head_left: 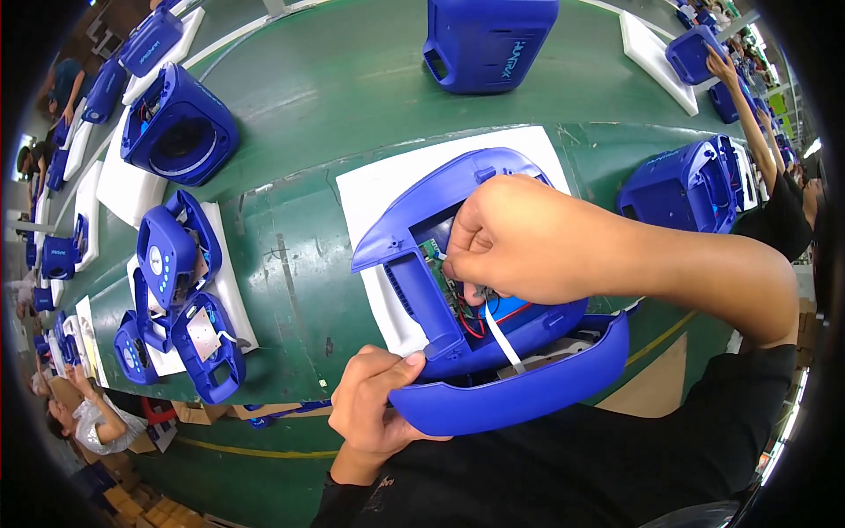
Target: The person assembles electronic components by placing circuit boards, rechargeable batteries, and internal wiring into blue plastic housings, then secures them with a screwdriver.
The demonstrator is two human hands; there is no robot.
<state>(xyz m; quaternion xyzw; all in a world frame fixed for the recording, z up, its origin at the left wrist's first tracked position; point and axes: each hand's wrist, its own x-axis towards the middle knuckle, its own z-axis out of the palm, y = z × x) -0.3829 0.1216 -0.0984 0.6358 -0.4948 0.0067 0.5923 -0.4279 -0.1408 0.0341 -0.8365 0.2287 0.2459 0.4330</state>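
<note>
A blue plastic housing (458, 343) lies open on a white foam sheet (363, 198) in front of me. Inside it are a green circuit board (433, 253), red and black wires (469, 326) and a bright blue part (503, 307). My right hand (528, 238) reaches into the opening, fingers pinched at the board; what they grip is hidden. My left hand (374, 400) grips the left end of a curved blue cover (519, 398), tilted at the housing's near side. A white ribbon cable (503, 339) runs from the cover up under my right hand.
Left on the green bench (290, 255) are several blue panels with buttons (163, 264) on foam and an open blue speaker box (185, 128). Another blue box (493, 44) stands at the far side, an open one (682, 189) at right. A co-worker's arm (748, 110) reaches in at right.
</note>
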